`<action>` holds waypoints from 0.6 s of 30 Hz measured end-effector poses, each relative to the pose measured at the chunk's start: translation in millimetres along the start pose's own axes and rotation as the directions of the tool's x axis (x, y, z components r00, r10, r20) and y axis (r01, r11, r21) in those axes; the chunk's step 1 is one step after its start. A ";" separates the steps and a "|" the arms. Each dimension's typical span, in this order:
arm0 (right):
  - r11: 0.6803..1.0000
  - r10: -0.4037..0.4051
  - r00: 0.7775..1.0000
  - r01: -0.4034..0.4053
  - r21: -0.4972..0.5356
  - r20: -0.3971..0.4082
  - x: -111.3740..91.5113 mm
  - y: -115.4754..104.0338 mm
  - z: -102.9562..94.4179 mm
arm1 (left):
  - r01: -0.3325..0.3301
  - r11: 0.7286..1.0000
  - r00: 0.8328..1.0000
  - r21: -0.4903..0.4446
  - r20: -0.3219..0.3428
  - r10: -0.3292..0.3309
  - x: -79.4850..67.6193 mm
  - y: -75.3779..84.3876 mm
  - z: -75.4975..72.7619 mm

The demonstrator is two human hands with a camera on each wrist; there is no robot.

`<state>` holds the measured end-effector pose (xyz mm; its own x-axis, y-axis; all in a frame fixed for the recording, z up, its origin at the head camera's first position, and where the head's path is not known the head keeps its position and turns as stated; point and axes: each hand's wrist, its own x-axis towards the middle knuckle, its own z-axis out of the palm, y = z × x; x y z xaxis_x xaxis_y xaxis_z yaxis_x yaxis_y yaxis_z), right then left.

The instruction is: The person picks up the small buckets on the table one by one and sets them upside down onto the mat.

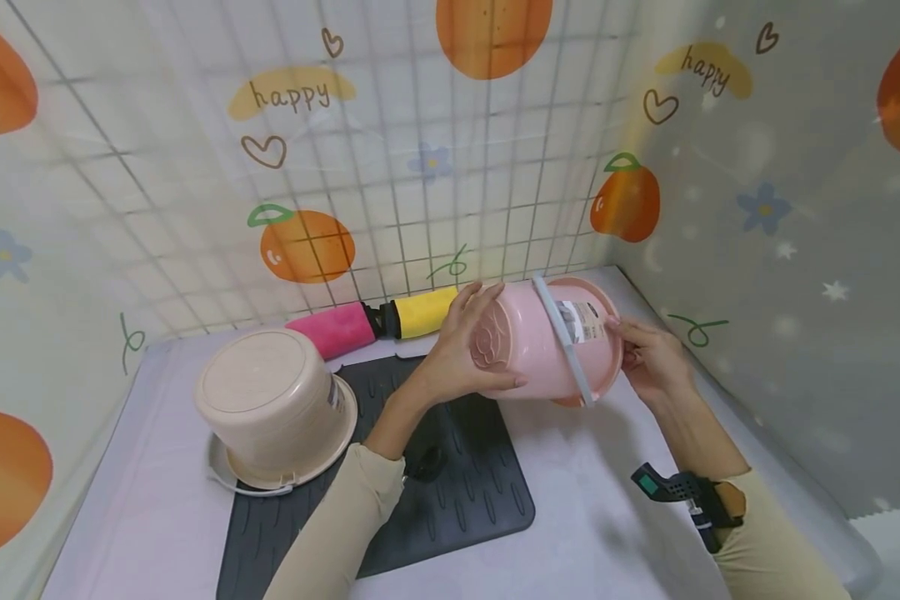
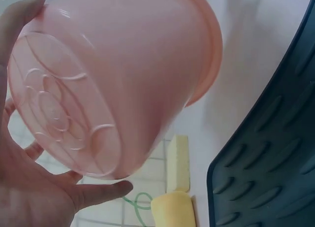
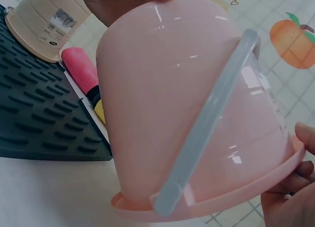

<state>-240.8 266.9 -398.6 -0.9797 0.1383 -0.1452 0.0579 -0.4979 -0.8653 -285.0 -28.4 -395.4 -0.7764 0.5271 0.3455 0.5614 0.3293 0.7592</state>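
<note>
Both hands hold a pink plastic bucket (image 1: 525, 358), tipped on its side above the table, with its base towards the left and its rim towards the right. My left hand (image 1: 450, 358) spans the base, thumb and fingers spread about its edge; the left wrist view shows the moulded flower pattern on the base (image 2: 54, 113). At the rim, my right hand (image 1: 656, 358) pinches the lip between thumb and fingers. A grey handle (image 3: 206, 123) lies across the bucket's side, near a paper label (image 1: 581, 321). The bucket's inside is hidden.
A beige bucket (image 1: 270, 400) stands upside down at the left, partly on a dark ridged mat (image 1: 450, 492). Pink (image 1: 333, 329) and yellow (image 1: 423, 312) rolled items lie along the back by the wire grid. A patterned curtain (image 1: 780, 250) borders the table's right side.
</note>
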 end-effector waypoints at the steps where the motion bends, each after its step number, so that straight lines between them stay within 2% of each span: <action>1: 1.000 0.012 1.000 -0.012 0.006 0.004 0.0 -0.2 0.1 | 0.007 1.000 1.000 0.003 0.005 -0.007 -0.2 0.0 0.5; 6: 0.998 0.056 0.998 -0.056 0.014 0.029 0.8 0.5 -0.1 | 0.041 0.997 0.999 0.067 -0.019 -0.040 -1.4 0.3 1.4; 11: 0.996 0.031 0.997 -0.026 -0.080 0.067 1.5 4.8 0.6 | 0.052 0.991 0.998 0.122 -0.046 -0.047 -5.8 0.6 -2.0; 14: 0.988 0.015 0.996 -0.002 -0.153 0.088 1.0 5.4 0.6 | 0.034 0.986 0.998 0.161 -0.049 -0.027 -8.6 4.6 -7.1; 16: 0.970 0.002 0.995 0.022 -0.242 0.096 0.1 4.9 0.0 | 0.021 0.983 0.999 0.185 -0.053 -0.011 -10.0 8.1 -11.9; 18: 0.924 -0.036 0.995 0.069 -0.376 0.094 -2.8 4.0 -0.2 | 0.016 0.980 0.998 0.199 -0.059 -0.004 -11.2 11.9 -17.3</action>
<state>-237.8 264.7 -401.7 -0.9949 0.0751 -0.0678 0.0577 -0.1286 -0.9900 -274.6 -43.9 -380.6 -0.7943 0.4786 0.3741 0.5947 0.4872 0.6395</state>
